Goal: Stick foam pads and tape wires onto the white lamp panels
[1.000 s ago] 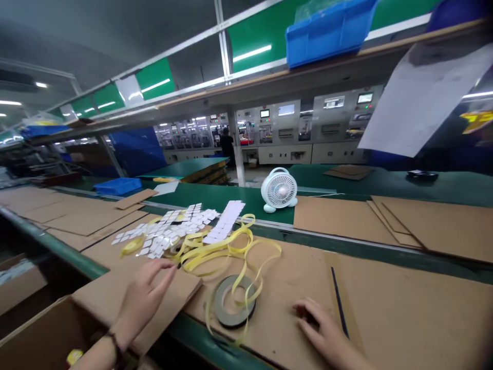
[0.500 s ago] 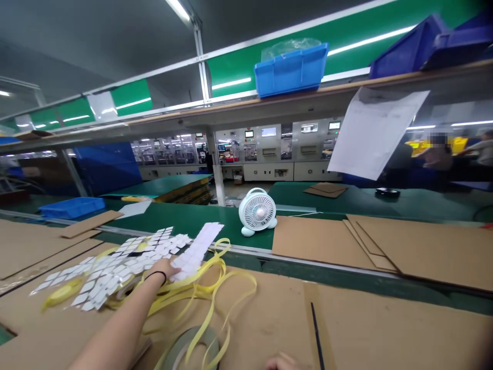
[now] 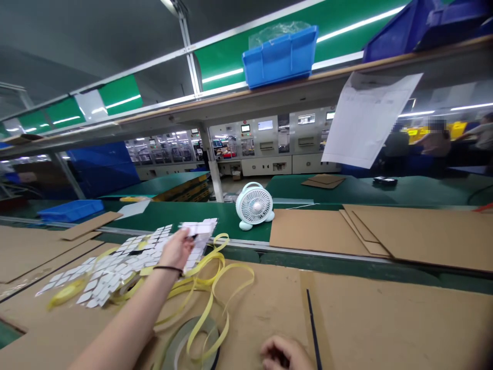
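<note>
My left hand [image 3: 176, 250] pinches a strip of white labels [image 3: 201, 228] at its near end and lifts it a little off the pile. Beneath my wrist lie many loose white labels [image 3: 111, 270] in a spread-out heap, tangled with yellow backing tape [image 3: 215, 272]. A dark tape roll [image 3: 184, 336] sits low in the view, partly cut off by the frame edge. My right hand [image 3: 285, 354] rests curled on the brown cardboard sheet [image 3: 254, 318] near a thin black slit [image 3: 313, 329], holding nothing that I can see.
A white desk fan [image 3: 254, 206] stands on the green bench beyond, next to stacked cardboard sheets [image 3: 423, 231]. Overhead, a shelf carries a blue crate [image 3: 279, 56], and a paper sheet [image 3: 365, 118] hangs from it. Co-workers [image 3: 435, 144] sit at the far right before machines.
My left hand has risen and now lifts the label strip's near end. My right hand has moved further into view. The view has shifted slightly.
</note>
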Available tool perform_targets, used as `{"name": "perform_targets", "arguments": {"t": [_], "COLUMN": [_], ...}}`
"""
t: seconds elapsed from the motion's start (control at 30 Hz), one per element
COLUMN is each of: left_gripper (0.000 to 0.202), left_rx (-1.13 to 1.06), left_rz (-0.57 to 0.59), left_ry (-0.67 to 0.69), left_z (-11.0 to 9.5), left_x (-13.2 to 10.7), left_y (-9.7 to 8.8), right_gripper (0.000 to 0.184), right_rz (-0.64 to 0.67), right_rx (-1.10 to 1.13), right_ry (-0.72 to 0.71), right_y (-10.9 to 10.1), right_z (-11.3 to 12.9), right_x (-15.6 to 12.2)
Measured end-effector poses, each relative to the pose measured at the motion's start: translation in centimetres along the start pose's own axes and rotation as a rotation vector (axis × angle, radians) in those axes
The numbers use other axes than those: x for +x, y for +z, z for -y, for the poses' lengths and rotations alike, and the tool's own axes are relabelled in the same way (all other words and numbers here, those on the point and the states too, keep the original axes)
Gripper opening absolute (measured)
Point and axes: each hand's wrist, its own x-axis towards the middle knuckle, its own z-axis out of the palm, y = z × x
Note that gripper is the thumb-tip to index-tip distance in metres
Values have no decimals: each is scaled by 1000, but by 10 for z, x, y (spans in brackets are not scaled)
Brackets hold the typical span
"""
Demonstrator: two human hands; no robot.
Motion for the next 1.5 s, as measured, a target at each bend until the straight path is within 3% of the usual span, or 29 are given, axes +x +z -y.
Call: {"name": "perform_targets", "arguments": {"t": [0.07,0.13,0.23,0.3,0.37,0.47,0.53,0.57,0.7,0.73,0.8,0.83,0.9,0.97,1.03,1.1,1.2,1.33,1.5], "left_gripper": [21,40,53,66,74,79,85,82,47,43,41,42,42,42,40,37,36,28,28], "left_rx": [-137,-400,-415,-344,-240,-83,-104,-166,-418,-435,-435,-415,-330,-206,-125,-122,-252,-368,-104], "left_rz": [230,658,1094,1373,1644,1924,1891,1784,1028,903,788,774,759,754,777,834,973,1060,988], "left_ry": [-5,-120,-240,-336,-383,-423,-466,-481,-442,-423,-379,-352,-290,-253,-252,-284,-345,-378,91], "left_z": [3,13,39,56,68,76,76,77,82,84,88,90,93,95,96,94,88,81,78], "left_x": [-55,-113,-183,-212,-227,-232,-228,-226,-212,-207,-200,-198,-198,-203,-211,-219,-227,-229,-231], "left_y": [27,51,82,96,105,114,122,127,145,148,150,150,149,148,148,148,146,143,140], "right_gripper": [52,74,90,79,60,64,67,66,63,65,70,72,70,59,36,9,18,20,18], "right_rz": [18,83,130,24,-186,-421,-400,-353,-133,-85,-4,-15,-227,-538,-673,-580,-451,-446,-433], "right_rx": [329,712,1016,1015,940,808,756,740,669,640,551,475,208,-172,-452,-525,-498,-444,-381], "right_ry": [76,148,137,72,65,99,78,63,72,103,175,194,164,8,-171,-287,-320,-301,-223], "right_y": [-15,-40,-91,-125,-153,-175,-175,-172,-148,-143,-135,-133,-130,-129,-126,-122,-116,-112,-111], "right_z": [13,27,42,44,39,29,27,27,28,27,22,20,18,20,26,32,36,34,30], "right_x": [-2,-5,-13,-20,-28,-36,-37,-37,-29,-27,-24,-24,-23,-24,-25,-26,-25,-24,-26]}}
